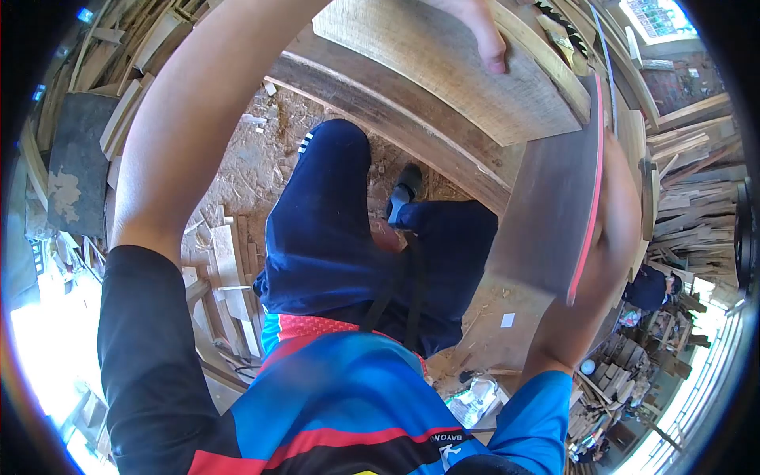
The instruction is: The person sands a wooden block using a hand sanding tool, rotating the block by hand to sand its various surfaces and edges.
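A pale wooden board (443, 71) stands on edge along a long workpiece at the top of the view. My left hand (481, 38) has its thumb pressed on the board's face; its other fingers are cut off by the frame. To the right, my right hand (621, 194), blurred by motion, grips a dark flat panel (538, 206) with a red edge from its far side, its fingertips hidden. The panel's upper end meets the right end of the board.
Thick timber beams (380, 119) run below the board. Wood shavings (273, 158) and offcuts (229, 269) lie on the floor around my legs. Stacked wood (697, 229) lines the right side, where another person (649, 286) is partly visible. A toothed blade (566, 28) lies at the upper right.
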{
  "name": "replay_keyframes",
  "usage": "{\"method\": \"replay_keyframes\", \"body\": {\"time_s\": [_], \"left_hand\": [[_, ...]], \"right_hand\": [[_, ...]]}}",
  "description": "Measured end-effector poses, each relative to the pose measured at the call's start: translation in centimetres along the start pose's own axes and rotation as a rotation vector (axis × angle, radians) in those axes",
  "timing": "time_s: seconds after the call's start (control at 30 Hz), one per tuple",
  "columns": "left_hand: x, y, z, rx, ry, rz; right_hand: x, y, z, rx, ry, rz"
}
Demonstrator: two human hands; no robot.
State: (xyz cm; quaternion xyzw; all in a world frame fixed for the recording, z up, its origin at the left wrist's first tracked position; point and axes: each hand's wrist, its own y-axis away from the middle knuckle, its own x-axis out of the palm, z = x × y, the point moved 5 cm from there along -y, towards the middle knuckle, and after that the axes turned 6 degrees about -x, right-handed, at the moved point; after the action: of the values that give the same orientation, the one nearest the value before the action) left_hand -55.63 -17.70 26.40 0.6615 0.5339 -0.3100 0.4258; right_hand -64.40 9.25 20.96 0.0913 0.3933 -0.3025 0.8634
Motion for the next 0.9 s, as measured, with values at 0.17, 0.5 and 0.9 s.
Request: {"method": "replay_keyframes", "body": {"time_s": [0.17, 0.5, 0.9], "left_hand": [[0.6, -0.1, -0.1, -0.053, -0.098, -0.088], [0.3, -0.5, 0.2, -0.025, -0.071, -0.131], [0.3, -0.2, -0.2, -0.096, -0.165, -0.08]], "right_hand": [[0.1, -0.4, 0.0, 0.064, -0.132, -0.008], [0.5, 1.4, 0.7, -0.159, 0.128, 0.045], [1.6, 2.0, 1.5, -0.28, 0.242, 0.015]]}}
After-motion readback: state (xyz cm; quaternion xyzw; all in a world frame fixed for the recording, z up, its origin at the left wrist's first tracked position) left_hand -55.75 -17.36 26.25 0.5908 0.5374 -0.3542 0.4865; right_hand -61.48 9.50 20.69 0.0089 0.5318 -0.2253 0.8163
